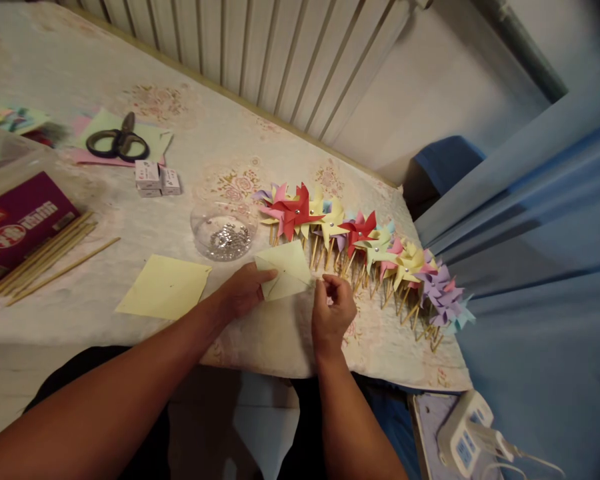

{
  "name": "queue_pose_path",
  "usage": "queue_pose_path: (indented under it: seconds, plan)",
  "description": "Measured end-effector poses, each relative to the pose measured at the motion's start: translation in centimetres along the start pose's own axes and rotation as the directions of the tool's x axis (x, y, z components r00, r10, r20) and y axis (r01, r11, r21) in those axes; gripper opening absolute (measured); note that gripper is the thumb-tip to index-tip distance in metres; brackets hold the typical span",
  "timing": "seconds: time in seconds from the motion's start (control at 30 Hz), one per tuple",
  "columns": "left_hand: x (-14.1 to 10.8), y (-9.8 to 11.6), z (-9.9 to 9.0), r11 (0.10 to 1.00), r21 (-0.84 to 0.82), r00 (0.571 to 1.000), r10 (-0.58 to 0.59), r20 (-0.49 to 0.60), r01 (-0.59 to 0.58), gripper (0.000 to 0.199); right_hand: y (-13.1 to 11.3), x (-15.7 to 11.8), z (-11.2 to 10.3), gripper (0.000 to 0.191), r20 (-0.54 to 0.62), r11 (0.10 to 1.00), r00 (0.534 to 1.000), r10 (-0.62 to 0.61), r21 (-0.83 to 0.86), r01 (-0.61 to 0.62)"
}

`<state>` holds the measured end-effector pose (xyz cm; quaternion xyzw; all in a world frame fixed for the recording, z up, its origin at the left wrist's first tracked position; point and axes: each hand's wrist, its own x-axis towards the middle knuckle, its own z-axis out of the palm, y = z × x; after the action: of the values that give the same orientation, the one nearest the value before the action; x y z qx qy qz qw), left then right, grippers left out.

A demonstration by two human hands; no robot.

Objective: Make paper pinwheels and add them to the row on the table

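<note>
My left hand (pixel 245 288) grips the left side of a pale yellow-green paper square (pixel 289 270), thumb on top. The square has cut lines running in from its corners and a small dark mark at its middle. Just right of the paper, my right hand (pixel 334 303) is closed in a pinch close to the square's corner. Whatever its fingertips hold is too small to make out. Beside my left forearm lies a yellow paper square (pixel 165 287) flat on the cloth. A clear round dish (pixel 196 223) of small shiny metal pins (pixel 230 240) sits behind my left hand.
Several paper pinwheels (pixel 330 217) on sticks lie in a row along the right. Scissors (pixel 120 143) rest on stacked paper (pixel 157 140) beside small boxes (pixel 155 179). Wooden sticks (pixel 63 250) lie by a purple box (pixel 35 213) at left. A power strip (pixel 463 433) sits lower right.
</note>
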<state>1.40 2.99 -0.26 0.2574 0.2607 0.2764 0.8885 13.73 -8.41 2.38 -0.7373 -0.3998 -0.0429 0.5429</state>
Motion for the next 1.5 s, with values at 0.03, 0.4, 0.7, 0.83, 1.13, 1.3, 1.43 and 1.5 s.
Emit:
queue_pose_path:
  seconds: [0.03,0.4,0.7,0.83,1.13,1.3,1.43,1.5]
  plan:
    - [0.0,0.1,0.0,1.0,-0.018,1.0,0.013,0.003,-0.013,0.024,-0.1,-0.2,0.0,0.012,0.027,0.998,0.998,-0.061,-0.023,0.062]
    - [-0.1,1.0,0.7,0.975,-0.192,0.992,0.122,0.035,-0.114,0.042,1.1,-1.8,1.5,0.03,0.415,0.984,0.897,-0.153,-0.015,0.175]
    - [0.2,0.7,0.6,0.972,-0.199,0.982,0.152,0.115,-0.127,0.045,1.2,-2.0,2.4,0.032,0.389,0.986,0.909,-0.148,-0.015,0.167]
    - [0.2,0.5,0.4,0.977,-0.176,0.98,0.148,0.135,-0.124,0.042,0.8,-1.9,2.4,0.029,0.359,0.993,0.926,-0.114,0.01,0.119]
    - [-0.2,0.3,0.8,0.986,-0.128,0.974,0.134,0.185,-0.111,0.035,-0.6,-1.9,2.8,0.018,0.363,0.942,0.912,0.193,0.192,-0.275]
    - [-0.5,0.3,1.5,0.99,-0.071,0.984,0.13,0.121,-0.122,0.022,-1.4,-1.6,2.9,0.016,0.362,0.87,0.881,0.303,0.273,-0.411]
    - [-0.6,0.1,1.6,0.991,-0.06,0.989,0.124,0.08,-0.12,0.019,-1.6,-1.3,3.1,0.018,0.327,0.853,0.875,0.357,0.267,-0.448]
    - [-0.5,0.0,1.6,0.991,-0.063,0.99,0.121,0.069,-0.117,0.019,-1.6,-1.2,3.2,0.018,0.308,0.851,0.872,0.381,0.253,-0.461]
